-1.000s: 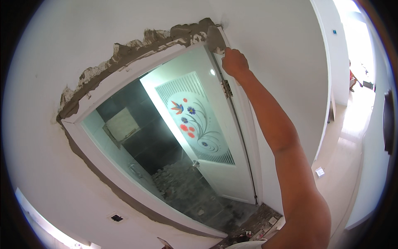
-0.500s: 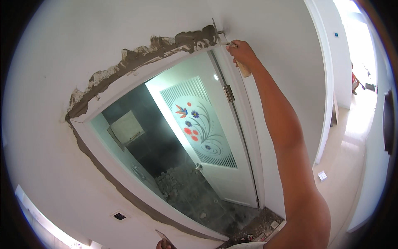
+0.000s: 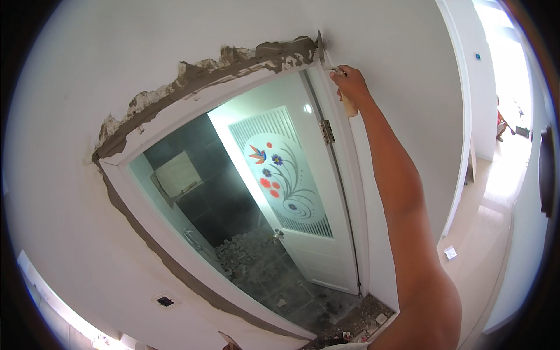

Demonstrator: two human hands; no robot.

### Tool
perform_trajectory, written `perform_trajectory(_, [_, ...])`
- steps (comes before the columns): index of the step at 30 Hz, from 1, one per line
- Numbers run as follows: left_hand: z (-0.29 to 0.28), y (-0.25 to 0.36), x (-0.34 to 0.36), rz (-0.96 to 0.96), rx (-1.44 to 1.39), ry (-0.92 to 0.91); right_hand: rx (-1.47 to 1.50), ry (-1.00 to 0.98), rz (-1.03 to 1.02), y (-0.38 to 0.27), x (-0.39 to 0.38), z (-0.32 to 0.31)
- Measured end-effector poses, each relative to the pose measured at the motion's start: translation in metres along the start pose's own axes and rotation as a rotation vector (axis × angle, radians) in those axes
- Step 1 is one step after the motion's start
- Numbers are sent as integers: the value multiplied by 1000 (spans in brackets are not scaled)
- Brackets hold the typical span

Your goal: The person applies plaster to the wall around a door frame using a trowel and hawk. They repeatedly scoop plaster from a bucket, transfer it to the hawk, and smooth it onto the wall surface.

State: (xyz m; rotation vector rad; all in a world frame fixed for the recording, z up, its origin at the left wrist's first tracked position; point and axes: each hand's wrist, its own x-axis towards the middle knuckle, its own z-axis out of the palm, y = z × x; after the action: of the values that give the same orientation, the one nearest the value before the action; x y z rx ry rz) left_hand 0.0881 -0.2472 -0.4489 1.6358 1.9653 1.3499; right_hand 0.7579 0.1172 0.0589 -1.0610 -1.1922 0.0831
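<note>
At the upper right corner of the white door frame (image 3: 169, 122), my right hand (image 3: 353, 86) is raised, its fingers (image 3: 343, 74) wrapped around a putty knife (image 3: 321, 51) with a pale handle; the blade stands nearly edge-on to view at the end of the mortar band (image 3: 204, 80) above the frame. Finding, left side: the mortar strip (image 3: 189, 286) runs along the jamb and appears filled and fairly even. Finding, head: mortar is present from corner to corner, but its upper edge is ragged, with whitish patches; I judge this section placed but not fully levelled or cleaned. My left hand (image 3: 226, 347) shows only marginally at the lower edge, beside a thin flat tool (image 3: 231, 341); whether its fingers grasp it, I cannot tell.
</note>
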Motion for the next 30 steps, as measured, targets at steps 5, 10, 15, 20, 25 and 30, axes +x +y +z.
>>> perform_trajectory(5, [0, 3, -1, -40, 3, -36, -484, 111, -186, 12, -14, 23])
perform_trajectory(10, [0, 17, 7, -62, -44, -32, -137, -193, 31, -42, -67, -12])
perform_trajectory(15, [14, 23, 17, -77, -84, -24, 10, -118, 124, -85, -45, -60])
perform_trajectory(20, [27, -4, 8, 26, 16, -41, 288, -325, 261, -99, 10, -80])
perform_trajectory(25, [41, -8, -5, 23, -10, -53, 242, -307, 214, -116, 37, -73])
perform_trajectory(30, [53, -5, -10, 49, -56, -73, 284, -307, 410, -142, 59, -66])
